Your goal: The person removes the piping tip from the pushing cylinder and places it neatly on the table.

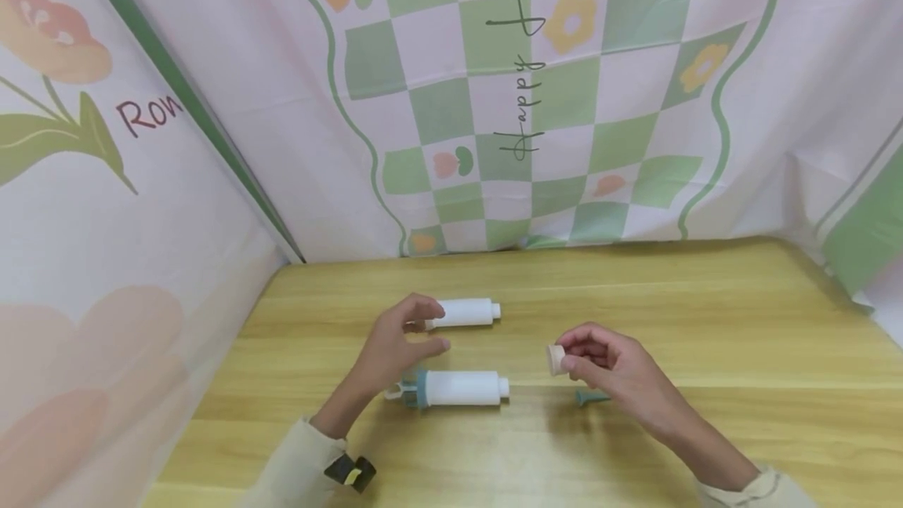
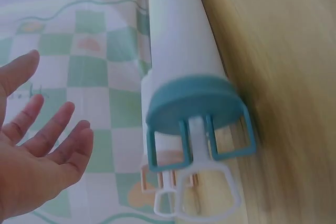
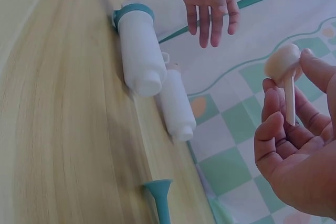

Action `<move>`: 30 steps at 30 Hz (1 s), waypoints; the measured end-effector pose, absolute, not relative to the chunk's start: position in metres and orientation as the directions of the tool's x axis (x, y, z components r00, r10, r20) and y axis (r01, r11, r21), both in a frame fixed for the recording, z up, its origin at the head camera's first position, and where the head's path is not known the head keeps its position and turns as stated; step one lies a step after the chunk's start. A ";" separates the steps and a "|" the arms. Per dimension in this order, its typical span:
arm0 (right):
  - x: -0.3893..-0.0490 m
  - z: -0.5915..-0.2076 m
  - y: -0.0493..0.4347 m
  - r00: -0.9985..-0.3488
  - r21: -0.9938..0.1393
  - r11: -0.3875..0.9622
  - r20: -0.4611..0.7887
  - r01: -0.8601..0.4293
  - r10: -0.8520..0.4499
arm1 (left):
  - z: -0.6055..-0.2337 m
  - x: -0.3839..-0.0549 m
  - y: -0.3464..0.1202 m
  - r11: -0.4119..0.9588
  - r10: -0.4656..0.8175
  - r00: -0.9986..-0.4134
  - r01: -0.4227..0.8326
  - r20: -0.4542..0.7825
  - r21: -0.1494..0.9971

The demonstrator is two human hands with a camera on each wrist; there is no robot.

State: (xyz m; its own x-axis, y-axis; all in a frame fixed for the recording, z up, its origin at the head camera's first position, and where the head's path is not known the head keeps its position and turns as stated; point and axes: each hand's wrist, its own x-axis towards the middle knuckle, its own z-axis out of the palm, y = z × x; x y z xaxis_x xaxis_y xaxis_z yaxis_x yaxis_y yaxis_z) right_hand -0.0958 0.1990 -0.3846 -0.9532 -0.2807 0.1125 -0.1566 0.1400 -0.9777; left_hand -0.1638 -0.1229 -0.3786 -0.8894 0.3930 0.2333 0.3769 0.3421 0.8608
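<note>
A white syringe-like tube with a teal end cap (image 1: 462, 388) lies on its side on the table. In the left wrist view, its cap carries two teal loops and a white ring handle (image 2: 210, 195). Behind it lies a second white tube (image 1: 469, 312), with peach-coloured loops at its end. Over the tubes' left ends hovers my left hand (image 1: 395, 347), fingers parted and holding nothing; it overlaps the rear tube in the head view. My right hand (image 1: 621, 375) pinches a cream nozzle (image 3: 282, 65) with a wide round end and thin stem, raised above the table.
A teal funnel-shaped nozzle (image 1: 585, 397) lies on the wooden table (image 1: 762, 320) below my right hand. A checked cloth (image 1: 501, 108) hangs along the table's back edge, and another printed cloth (image 1: 127, 234) hangs at the left.
</note>
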 end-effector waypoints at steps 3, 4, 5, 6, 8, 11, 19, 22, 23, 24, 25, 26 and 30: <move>-0.095 -0.385 0.197 -0.951 -0.977 0.127 0.128 -0.169 -0.280 | -0.376 -0.157 -0.116 0.371 0.406 -0.880 0.406 0.248 0.835; -0.095 -0.385 0.197 -0.952 -0.978 0.124 0.130 -0.170 -0.278 | -0.375 -0.155 -0.113 0.377 0.412 -0.876 0.415 0.251 0.828; -0.095 -0.385 0.197 -0.952 -0.978 0.122 0.130 -0.169 -0.277 | -0.374 -0.152 -0.111 0.380 0.418 -0.871 0.426 0.258 0.821; -0.095 -0.385 0.196 -0.952 -0.978 0.122 0.130 -0.169 -0.276 | -0.372 -0.150 -0.108 0.383 0.424 -0.868 0.431 0.259 0.817; -0.095 -0.385 0.196 -0.953 -0.978 0.123 0.128 -0.167 -0.275 | -0.371 -0.147 -0.104 0.370 0.443 -0.856 0.445 0.266 0.815; -0.094 -0.385 0.194 -0.953 -0.975 0.138 0.133 -0.176 -0.274 | -0.368 -0.144 -0.098 0.356 0.469 -0.842 0.457 0.267 0.815; -0.094 -0.385 0.190 -0.942 -0.959 0.158 0.183 -0.234 -0.283 | -0.365 -0.137 -0.090 0.348 0.497 -0.827 0.466 0.261 0.814; -0.094 -0.385 0.189 -0.938 -0.959 0.152 0.189 -0.241 -0.290 | -0.364 -0.134 -0.087 0.344 0.512 -0.816 0.480 0.268 0.807; -0.094 -0.385 0.189 -0.938 -0.959 0.150 0.188 -0.239 -0.292 | -0.363 -0.133 -0.086 0.343 0.516 -0.813 0.486 0.271 0.804; -0.094 -0.385 0.189 -0.938 -0.961 0.147 0.184 -0.235 -0.294 | -0.362 -0.132 -0.085 0.340 0.520 -0.808 0.492 0.276 0.801; -0.094 -0.385 0.189 -0.939 -0.963 0.146 0.176 -0.226 -0.294 | -0.362 -0.131 -0.084 0.335 0.523 -0.805 0.497 0.281 0.801; -0.094 -0.385 0.189 -0.941 -0.965 0.145 0.168 -0.218 -0.293 | -0.361 -0.130 -0.083 0.330 0.525 -0.802 0.500 0.285 0.801; -0.093 -0.384 0.188 -0.944 -0.969 0.145 0.153 -0.202 -0.292 | -0.361 -0.127 -0.080 0.311 0.521 -0.800 0.504 0.299 0.805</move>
State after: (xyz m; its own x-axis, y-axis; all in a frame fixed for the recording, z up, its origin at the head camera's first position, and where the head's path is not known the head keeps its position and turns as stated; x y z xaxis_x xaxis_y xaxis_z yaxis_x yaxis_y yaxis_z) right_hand -0.0934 0.1879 -0.3840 -0.9440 -0.2920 0.1533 -0.2021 0.1448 -0.9686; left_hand -0.1267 -0.0799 -0.3614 -0.7995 0.5209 0.2990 0.5042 0.3115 0.8055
